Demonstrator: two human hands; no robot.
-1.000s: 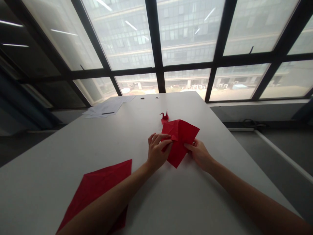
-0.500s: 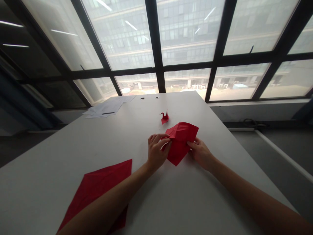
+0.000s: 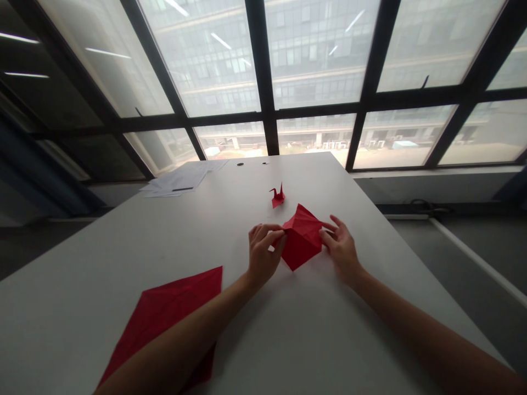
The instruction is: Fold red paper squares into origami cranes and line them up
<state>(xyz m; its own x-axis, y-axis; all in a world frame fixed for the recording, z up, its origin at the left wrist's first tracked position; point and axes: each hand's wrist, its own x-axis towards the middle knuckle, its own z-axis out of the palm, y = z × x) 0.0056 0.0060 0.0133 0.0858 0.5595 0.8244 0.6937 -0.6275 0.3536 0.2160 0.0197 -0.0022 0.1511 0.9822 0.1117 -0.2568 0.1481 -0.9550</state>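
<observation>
A creased sheet of red origami paper [image 3: 302,236] is held up over the white table, with a raised ridge running across it. My left hand [image 3: 265,247] is closed, thumb and index finger pinching its left corner. On the opposite side, my right hand [image 3: 341,247] grips the right edge between thumb and fingers, the other fingers loosely apart. Just beyond the sheet stands a small folded red paper crane [image 3: 278,197]. A larger red sheet [image 3: 173,307] with faint creases lies at the near left, partly covered by my left forearm.
Loose white papers [image 3: 177,180] with a dark strip on them lie at the table's far left. The white table [image 3: 329,340] reaches toward tall black-framed windows [image 3: 269,118]. Its right edge drops to a grey floor with a pale rail [image 3: 473,258].
The held sheet has folded inward along its creases and looks narrower and more pointed. My right hand has shifted its grip at the right edge, its fingers higher. My left hand stays nearly put.
</observation>
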